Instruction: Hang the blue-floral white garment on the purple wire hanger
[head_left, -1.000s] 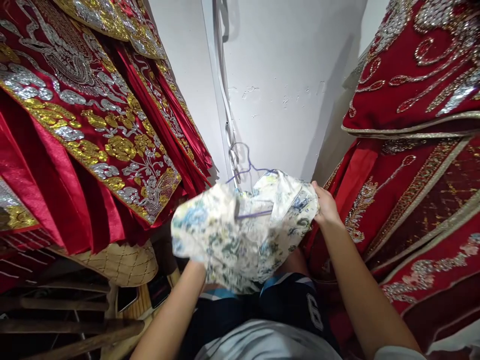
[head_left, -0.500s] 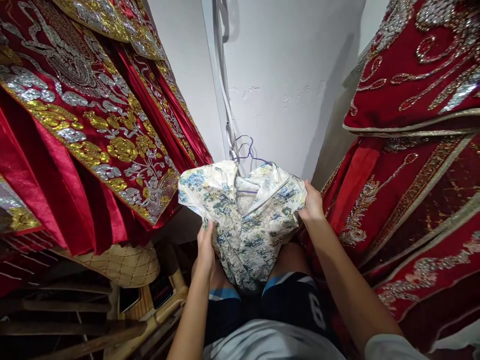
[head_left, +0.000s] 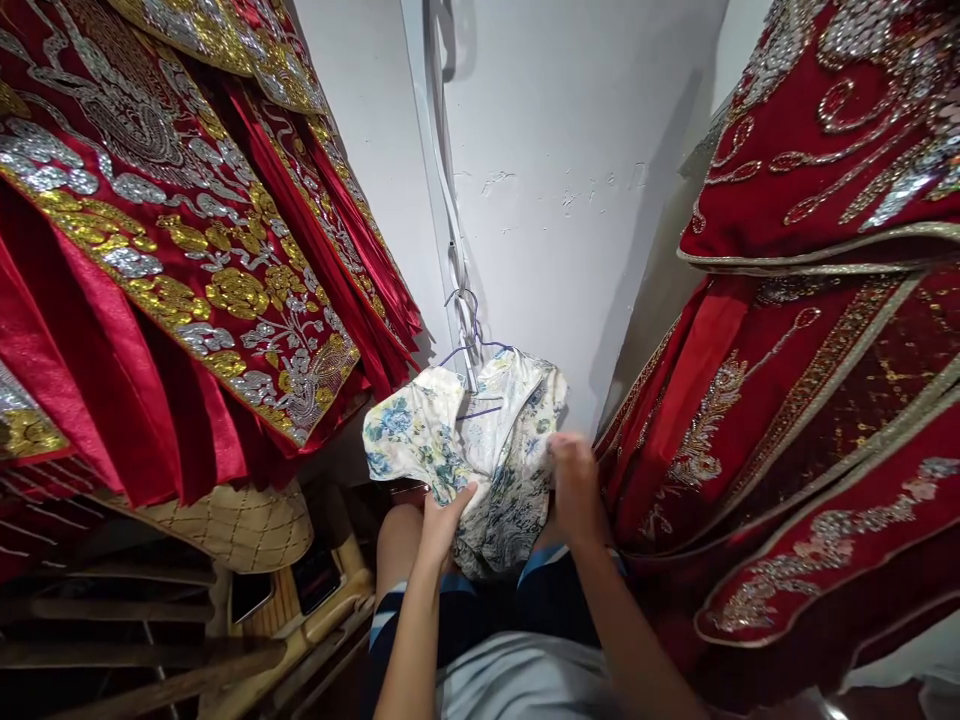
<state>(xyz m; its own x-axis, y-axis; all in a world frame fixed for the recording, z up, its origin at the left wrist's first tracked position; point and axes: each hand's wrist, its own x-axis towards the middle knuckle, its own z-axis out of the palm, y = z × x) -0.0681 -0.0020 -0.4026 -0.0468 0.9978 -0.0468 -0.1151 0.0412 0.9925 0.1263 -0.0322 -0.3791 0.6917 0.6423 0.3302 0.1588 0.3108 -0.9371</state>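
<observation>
A cream garment with a blue and green floral print [head_left: 480, 450] hangs on a purple wire hanger [head_left: 472, 335] in front of me, low over my knees. My left hand [head_left: 444, 520] grips its lower left fabric. Pinching the right side of the cloth is my right hand [head_left: 574, 485], blurred by motion. Both arms reach forward from the bottom of the view. The garment is bunched between the hands, and its lower part is hidden behind them.
Red robes with gold and silver sequin embroidery hang close on the left [head_left: 187, 260] and right [head_left: 817, 300]. A white wall [head_left: 570, 180] with a white cable stands ahead. Wooden furniture [head_left: 315, 620] and a quilted beige cushion [head_left: 232, 525] lie lower left.
The garment has dropped lower and been gathered narrower. My right hand moved left and inward along the cloth, and my left hand shifted right and down; the two hands are now closer together.
</observation>
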